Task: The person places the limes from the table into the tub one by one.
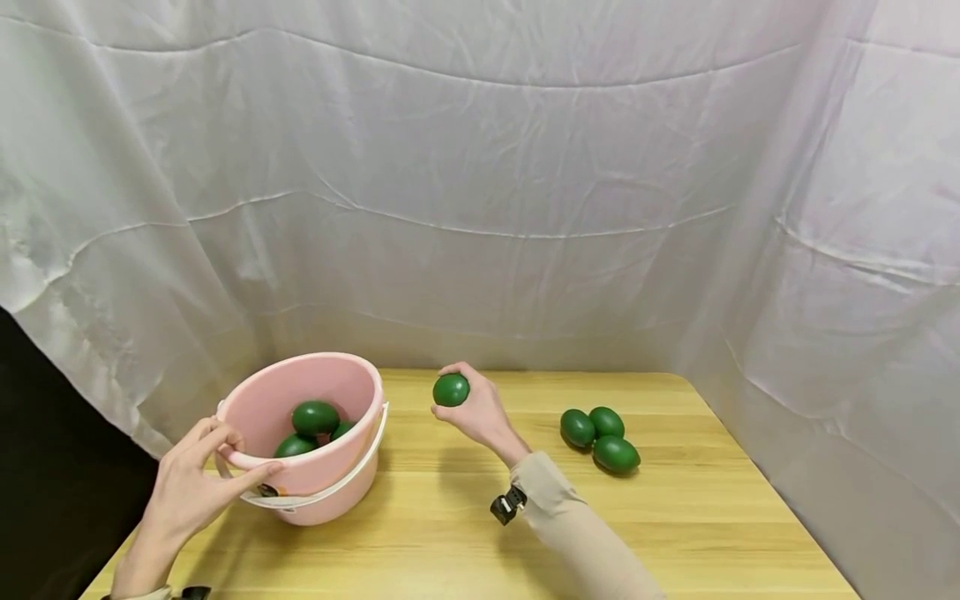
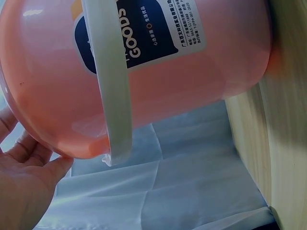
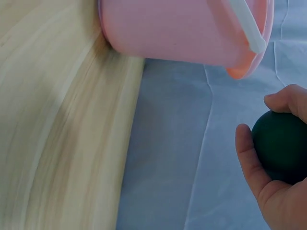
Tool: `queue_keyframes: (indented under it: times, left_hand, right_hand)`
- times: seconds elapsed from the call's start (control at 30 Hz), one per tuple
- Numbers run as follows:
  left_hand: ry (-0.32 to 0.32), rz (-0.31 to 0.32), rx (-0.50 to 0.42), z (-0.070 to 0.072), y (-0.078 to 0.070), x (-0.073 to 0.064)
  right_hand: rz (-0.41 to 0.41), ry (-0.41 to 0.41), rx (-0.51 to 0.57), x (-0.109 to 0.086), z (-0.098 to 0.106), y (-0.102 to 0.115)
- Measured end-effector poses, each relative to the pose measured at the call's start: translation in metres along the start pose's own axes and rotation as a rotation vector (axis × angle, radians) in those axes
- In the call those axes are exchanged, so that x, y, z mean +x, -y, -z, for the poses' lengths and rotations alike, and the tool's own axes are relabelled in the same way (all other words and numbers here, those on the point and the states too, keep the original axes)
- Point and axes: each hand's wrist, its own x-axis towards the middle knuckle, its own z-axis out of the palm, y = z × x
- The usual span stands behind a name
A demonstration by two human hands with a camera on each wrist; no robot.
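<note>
A pink bucket (image 1: 330, 504) with a white handle stands tilted on the left of the table. My left hand (image 1: 189, 485) grips its near-left rim, fingers over the edge and thumb along the outside. Several smooth, dark green, egg-shaped fruits (image 1: 315, 417) lie inside, partly hidden by the bucket's wall. To the right of the bucket, my right hand (image 1: 482, 410) holds another green fruit (image 1: 451, 390) above the table between thumb and fingers. In the right wrist view that fruit (image 3: 280, 146) sits in the curled hand, apart from the bucket (image 3: 177, 28).
Three more green fruits (image 1: 617, 455) lie close together on the right part of the wooden table (image 1: 705, 517). Pale curtains (image 1: 525, 283) hang behind the table and along its right side. A label (image 2: 163, 28) shows on the bucket's outer wall.
</note>
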Motion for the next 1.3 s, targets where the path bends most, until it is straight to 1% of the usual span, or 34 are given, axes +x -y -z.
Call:
queue_keyframes:
  times: [0.13,0.27,0.5,0.67,0.87,1.17,1.3]
  left_hand:
    - [0.0,-0.005,-0.007,0.0,0.0,0.0]
    - [-0.009,-0.018,-0.015,-0.001,0.0,0.001]
    - [-0.014,-0.025,-0.027,-0.001,-0.001,0.001]
    - [-0.015,-0.027,-0.03,-0.002,-0.001,0.0]
    - [-0.004,-0.027,-0.014,-0.001,0.001,0.0]
    - [-0.016,-0.037,-0.027,-0.001,0.001,0.001]
    - [-0.023,-0.046,-0.035,-0.001,0.001,0.001]
  right_hand:
    - [0.008,-0.015,0.012,0.003,-0.001,0.004]
    - [0.033,-0.019,0.005,0.007,-0.004,0.011]
    - [0.097,0.03,-0.028,0.01,-0.013,0.019]
    - [0.135,0.047,-0.053,0.012,-0.018,0.024]
    - [0.181,0.075,-0.036,0.017,-0.026,0.035]
    - [0.251,0.116,-0.034,0.024,-0.04,0.052]
    - [0.255,0.138,-0.017,0.027,-0.044,0.059]
